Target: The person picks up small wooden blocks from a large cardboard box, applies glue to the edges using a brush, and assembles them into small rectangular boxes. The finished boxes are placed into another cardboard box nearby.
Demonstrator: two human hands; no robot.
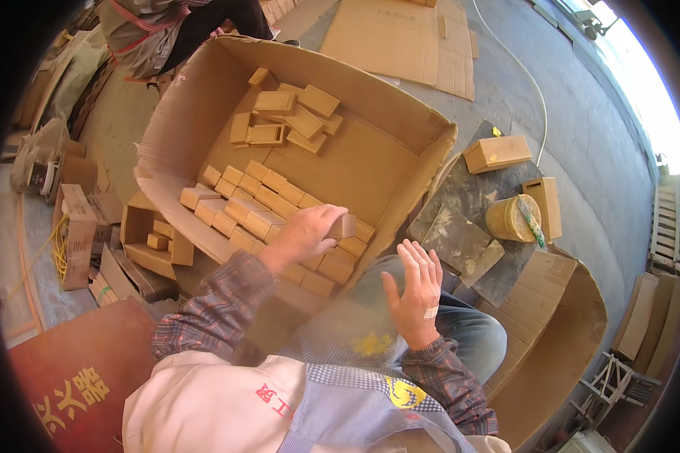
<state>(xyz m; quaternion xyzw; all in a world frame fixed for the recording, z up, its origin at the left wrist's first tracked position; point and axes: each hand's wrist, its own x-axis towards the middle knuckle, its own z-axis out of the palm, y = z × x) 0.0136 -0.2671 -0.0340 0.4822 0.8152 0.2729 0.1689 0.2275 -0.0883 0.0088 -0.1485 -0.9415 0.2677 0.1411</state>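
Note:
My left hand (307, 235) reaches over the large cardboard box (423, 143) and grips a small wooden box (344, 226) between thumb and fingers, just above the packed rows. Under and around that hand, several wooden boxes (261, 221) stand side by side along the near side of the carton. A loose heap of similar wooden boxes (304, 121) lies at its far end, and one of them shows a recessed, framed face. My right hand (417, 291) is raised above my knee with its fingers stretched out and nothing in it; a white strip is stuck near the wrist.
On a dark, stained stand (461, 234) at the right are a round tub (510, 220) with a brush-like tool, a wooden box (497, 154) and another behind the tub. An open carton (544, 362) stands at lower right. Another person (147, 38) sits at upper left.

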